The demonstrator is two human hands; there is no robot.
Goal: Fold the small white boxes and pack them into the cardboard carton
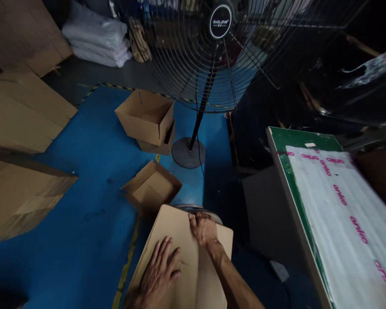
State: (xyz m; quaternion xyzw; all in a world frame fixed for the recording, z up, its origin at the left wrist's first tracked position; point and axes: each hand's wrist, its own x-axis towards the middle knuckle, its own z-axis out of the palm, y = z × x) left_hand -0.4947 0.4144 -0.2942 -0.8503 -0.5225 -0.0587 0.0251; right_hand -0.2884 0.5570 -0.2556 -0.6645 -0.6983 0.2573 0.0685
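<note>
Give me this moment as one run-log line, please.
left hand: flat on cardboard sheet | right hand: gripping sheet's far edge | nearby: open box, fan

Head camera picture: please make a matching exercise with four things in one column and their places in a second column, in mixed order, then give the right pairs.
Things:
1. left hand
2. right hand
3. standing fan
4. white printed sheet

Places:
A. on the green table at the right
B. flat on the middle of the folded cardboard
C. behind the open boxes, on the blue floor
D. gripping the far edge of the cardboard

Pairs: 1-B, 2-D, 3-C, 4-A
</note>
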